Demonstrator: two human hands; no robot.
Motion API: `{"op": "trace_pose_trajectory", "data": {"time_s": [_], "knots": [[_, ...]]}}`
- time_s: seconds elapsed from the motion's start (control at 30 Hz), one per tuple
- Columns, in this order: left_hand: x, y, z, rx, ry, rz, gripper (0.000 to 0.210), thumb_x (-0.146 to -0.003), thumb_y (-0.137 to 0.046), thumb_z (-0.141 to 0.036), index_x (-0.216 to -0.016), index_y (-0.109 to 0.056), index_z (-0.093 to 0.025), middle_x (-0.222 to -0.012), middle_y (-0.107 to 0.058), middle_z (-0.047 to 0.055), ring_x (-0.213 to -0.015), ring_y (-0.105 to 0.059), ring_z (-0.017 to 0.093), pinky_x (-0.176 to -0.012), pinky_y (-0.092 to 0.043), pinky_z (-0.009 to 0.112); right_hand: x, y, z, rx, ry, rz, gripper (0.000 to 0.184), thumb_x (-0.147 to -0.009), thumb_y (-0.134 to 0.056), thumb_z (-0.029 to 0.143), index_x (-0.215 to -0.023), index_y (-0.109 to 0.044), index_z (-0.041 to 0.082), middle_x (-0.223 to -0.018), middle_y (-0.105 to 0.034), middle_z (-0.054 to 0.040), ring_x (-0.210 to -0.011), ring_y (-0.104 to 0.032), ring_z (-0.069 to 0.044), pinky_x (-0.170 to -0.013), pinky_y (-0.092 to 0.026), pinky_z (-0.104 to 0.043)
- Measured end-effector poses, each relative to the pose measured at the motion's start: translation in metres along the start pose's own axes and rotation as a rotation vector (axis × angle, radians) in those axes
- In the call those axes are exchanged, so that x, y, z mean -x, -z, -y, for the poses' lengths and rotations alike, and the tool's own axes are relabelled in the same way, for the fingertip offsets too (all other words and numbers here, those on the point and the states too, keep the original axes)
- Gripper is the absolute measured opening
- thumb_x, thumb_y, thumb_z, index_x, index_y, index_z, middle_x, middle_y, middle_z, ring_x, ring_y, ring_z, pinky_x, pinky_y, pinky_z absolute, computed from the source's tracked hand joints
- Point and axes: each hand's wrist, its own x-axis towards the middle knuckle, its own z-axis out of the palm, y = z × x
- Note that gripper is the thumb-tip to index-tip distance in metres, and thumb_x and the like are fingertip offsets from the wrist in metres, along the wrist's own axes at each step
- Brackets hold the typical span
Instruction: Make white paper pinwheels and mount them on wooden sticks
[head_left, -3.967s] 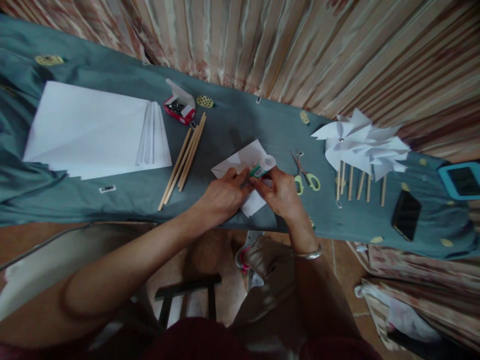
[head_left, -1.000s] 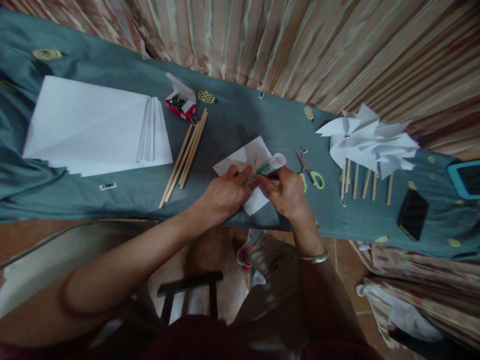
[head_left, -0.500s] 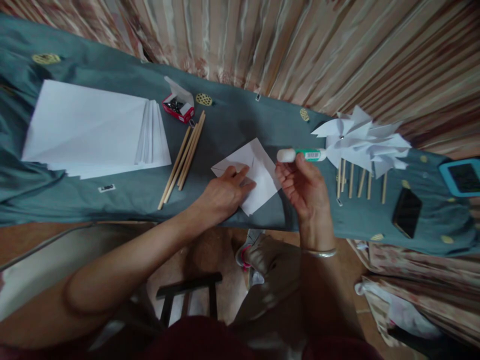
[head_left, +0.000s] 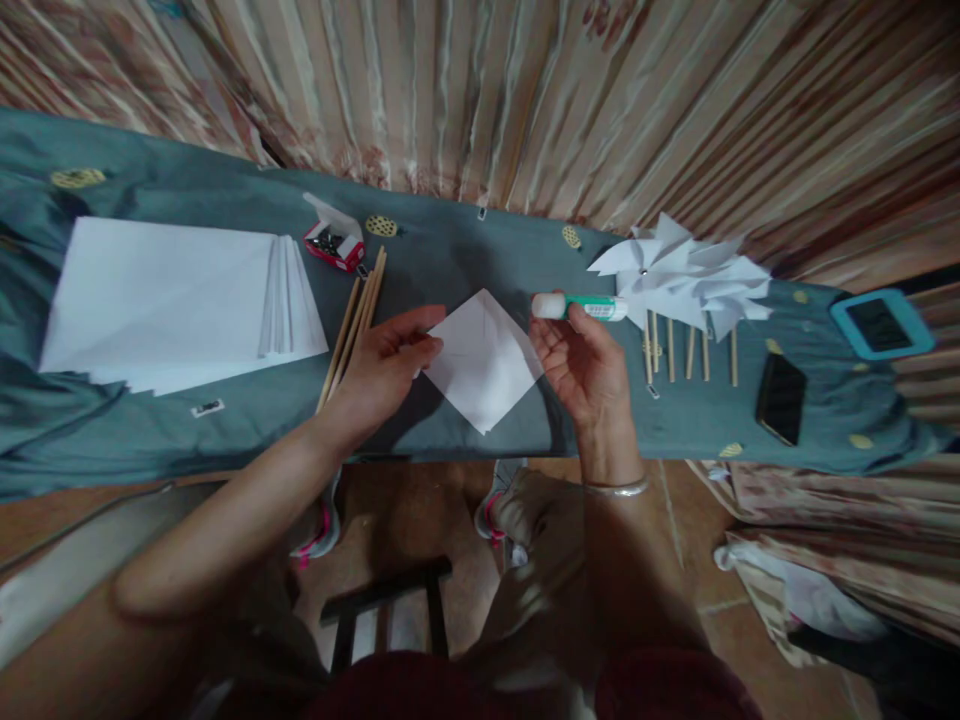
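Observation:
A square sheet of white paper with crease lines lies turned like a diamond in front of me. My left hand has its left corner between thumb and forefinger. My right hand, palm up, holds a glue stick with a green and white label, its white end pointing left. The fingertips of that hand are close to the paper's right corner; whether they touch it I cannot tell. Just behind my left hand lie several thin wooden sticks, partly covered by it.
On the left is a stack of white paper. A small red and white box of metal pieces stands open. Paper pinwheels on sticks lie right, then a black phone and a blue-framed device. A curtain hangs behind.
My left hand has moved from the top of the paper to its left corner. The paper has turned into a more even diamond. The glue stick stays in my right hand.

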Motion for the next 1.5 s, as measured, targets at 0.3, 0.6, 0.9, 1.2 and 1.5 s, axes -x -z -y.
{"op": "trace_pose_trajectory", "data": {"time_s": [0.3,0.6,0.9,1.2,1.5], "knots": [[0.004,0.000,-0.023,0.644,0.321,-0.117,0.028,-0.068,-0.055,0.005,-0.085,-0.071,-0.011,-0.094,-0.070,0.006,-0.092,-0.064,0.012,-0.085,-0.050,0.021,0.008,-0.021,-0.007,0.011,-0.075,0.048,0.022,-0.071,-0.078,0.036,-0.089,-0.074,0.022,-0.088,-0.075,-0.0017,-0.087,-0.069,-0.016,-0.089,-0.057,-0.031],[0.003,0.007,-0.040,0.951,0.453,-0.264,0.022,-0.093,-0.044,-0.008,-0.086,-0.065,-0.008,-0.085,-0.070,0.011,-0.081,-0.068,0.012,-0.072,-0.057,0.018,0.029,-0.072,-0.020,-0.067,-0.117,0.114,0.029,-0.064,-0.088,0.037,-0.087,-0.076,0.023,-0.078,-0.074,0.0033,-0.065,-0.064,-0.008,-0.060,-0.055,-0.016],[0.005,0.018,-0.027,0.692,0.231,-0.103,0.025,-0.070,-0.052,-0.003,-0.089,-0.065,-0.014,-0.096,-0.069,0.004,-0.094,-0.066,0.012,-0.097,-0.050,0.026,0.025,-0.090,-0.030,-0.126,-0.142,0.107,0.024,-0.061,-0.086,0.030,-0.080,-0.074,0.022,-0.086,-0.077,-0.0009,-0.081,-0.071,-0.015,-0.076,-0.061,-0.025],[0.018,0.029,-0.011,-0.220,-0.181,-0.014,0.036,-0.072,-0.069,-0.024,-0.107,-0.061,-0.018,-0.099,-0.070,0.005,-0.090,-0.065,0.020,-0.080,-0.052,0.033,0.024,-0.087,-0.029,-0.139,-0.167,0.081,0.025,-0.058,-0.088,0.029,-0.075,-0.071,0.021,-0.073,-0.074,0.0017,-0.066,-0.069,-0.013,-0.067,-0.063,-0.023],[0.018,0.041,-0.011,-0.395,-0.206,-0.018,0.026,-0.074,-0.073,-0.031,-0.095,-0.069,-0.018,-0.080,-0.068,0.000,-0.070,-0.060,0.016,-0.065,-0.044,0.028,0.029,-0.088,-0.033,-0.036,-0.134,0.133,0.029,-0.058,-0.090,0.031,-0.079,-0.074,0.021,-0.078,-0.075,0.0014,-0.073,-0.072,-0.015,-0.073,-0.063,-0.027]]}}
